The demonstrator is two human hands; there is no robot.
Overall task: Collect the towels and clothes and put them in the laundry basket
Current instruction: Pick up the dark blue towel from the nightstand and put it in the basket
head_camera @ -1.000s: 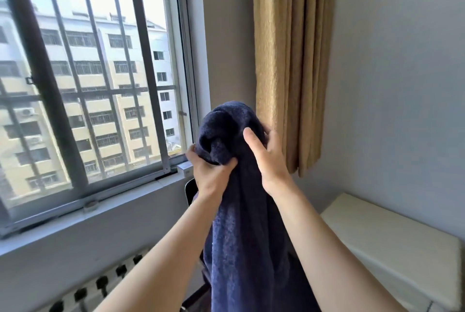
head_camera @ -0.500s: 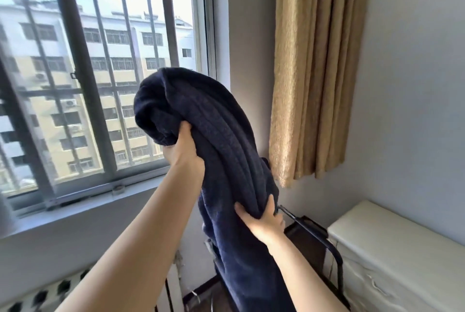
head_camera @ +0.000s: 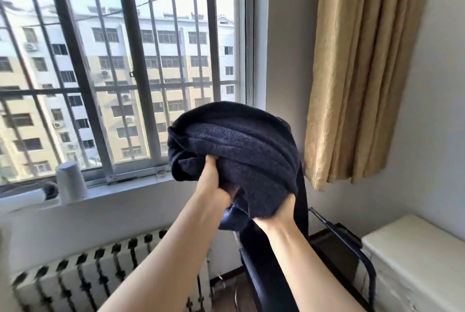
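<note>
Nearest, hands: the left hand is clenched into the underside of the dark blue towel, and the right hand grips its lower folds from below, so 2 hands hold 1 bundle.
Towel position: bunched into a rounded wad at chest height in front of the window, with a long dark tail hanging down past the right wrist toward the chair.
Progress: 1 towel is picked up and gathered; no laundry basket shows in this view, so nothing can be judged as delivered.
Left to do: carry this bundle to the basket, wherever it stands, and collect any other towels and clothes, none of which are visible here.
Below the hands: a black chair with a thin metal frame stands just under the hanging tail, which could snag on it as the bundle is carried away.
Right side: a white cabinet sits beside the chair against the wall.
Low left: a radiator runs under the sill.
Sill: a white cylinder stands on the windowsill, well apart from the towel.
Farthest: the barred window and a tan curtain.
</note>
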